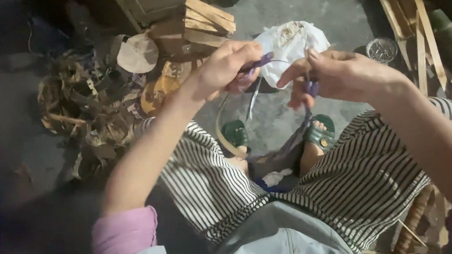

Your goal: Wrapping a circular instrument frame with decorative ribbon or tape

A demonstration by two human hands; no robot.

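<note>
Pinching a purple strip [260, 62], the left hand [224, 69] is clenched on its upper end; the right hand [335, 74] grips it lower, and the strip runs down-right between both toward the lap.

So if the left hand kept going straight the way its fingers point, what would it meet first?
Its fingers point right, across the gap toward the right hand. That hand would likely come first, with the white crumpled bag lying just behind that line; depth is hard to judge.
</note>
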